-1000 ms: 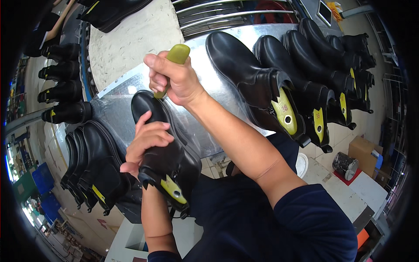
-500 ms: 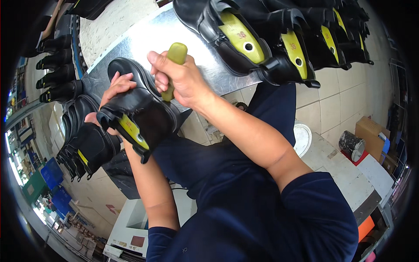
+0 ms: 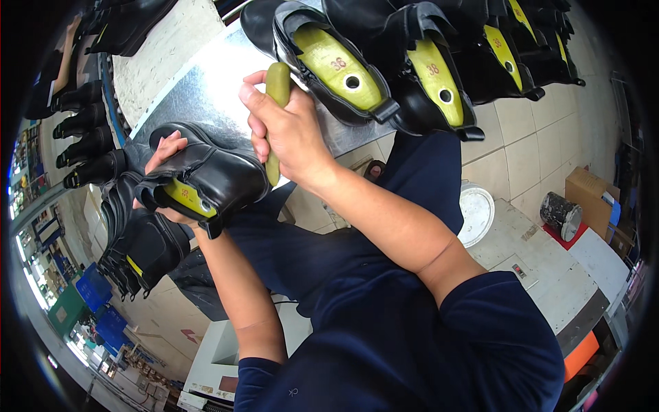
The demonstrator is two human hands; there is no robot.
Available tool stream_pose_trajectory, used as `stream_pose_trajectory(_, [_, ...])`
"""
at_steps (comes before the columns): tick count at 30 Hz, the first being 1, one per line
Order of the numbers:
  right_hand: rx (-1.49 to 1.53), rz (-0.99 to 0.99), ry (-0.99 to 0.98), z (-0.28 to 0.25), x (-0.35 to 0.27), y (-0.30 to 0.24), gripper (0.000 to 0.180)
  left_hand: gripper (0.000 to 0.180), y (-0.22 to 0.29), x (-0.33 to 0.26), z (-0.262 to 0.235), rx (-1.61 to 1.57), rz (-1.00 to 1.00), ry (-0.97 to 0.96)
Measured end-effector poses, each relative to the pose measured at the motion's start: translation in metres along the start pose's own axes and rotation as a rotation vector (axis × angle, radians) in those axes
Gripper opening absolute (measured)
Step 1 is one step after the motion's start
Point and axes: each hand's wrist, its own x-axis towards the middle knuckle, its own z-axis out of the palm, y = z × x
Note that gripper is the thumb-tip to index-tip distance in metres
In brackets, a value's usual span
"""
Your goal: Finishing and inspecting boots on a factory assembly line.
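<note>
My left hand (image 3: 167,149) is closed around a black shoe (image 3: 233,175), which is tipped on its side at the left edge of the metal table. A yellow-green surface with a round hole shows in the shoe's opening, and a pull tab sticks out at the heel. Part of that hand is behind the shoe. In my right hand (image 3: 296,137) is an olive-yellow flat bar (image 3: 278,82), gripped upright between thumb and fingers. Its lower end is close by the shoe's edge; whether they touch I cannot tell.
Several black shoes (image 3: 336,65) with yellow-green insides stand along the table's (image 3: 206,82) far right. More black shoes (image 3: 154,240) hang or stand at my left, and others (image 3: 82,134) line a rack beyond. A white bucket (image 3: 476,214) is by my right leg.
The shoe has turned and shifted slightly left and up in my left hand. The bar in my right hand has swung more upright, and its lower end has come lower.
</note>
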Motion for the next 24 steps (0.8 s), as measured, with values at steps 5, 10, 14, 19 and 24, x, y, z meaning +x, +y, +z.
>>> stream_pose_trajectory(5, [-0.026,0.184,0.102,0.007,0.014,0.012,0.022,0.113,-0.009,-0.007,-0.005,0.085,0.017,0.05])
stream_pose_trajectory(10, [-0.149,0.269,0.016,0.018,0.043,0.011,0.021,0.118,-0.013,-0.012,0.008,-0.047,0.046,0.175])
stream_pose_trajectory(14, [-0.193,0.328,-0.105,0.035,0.069,0.021,0.021,0.119,-0.013,-0.011,-0.004,0.099,0.034,0.083])
stream_pose_trajectory(19, [-0.174,0.218,-0.157,0.05,0.067,0.039,0.02,0.107,-0.01,0.004,-0.01,0.007,0.039,0.017])
stream_pose_trajectory(24, [-0.514,-0.538,-0.152,0.034,0.074,0.027,0.023,0.093,0.027,-0.038,0.007,0.236,-0.093,0.338])
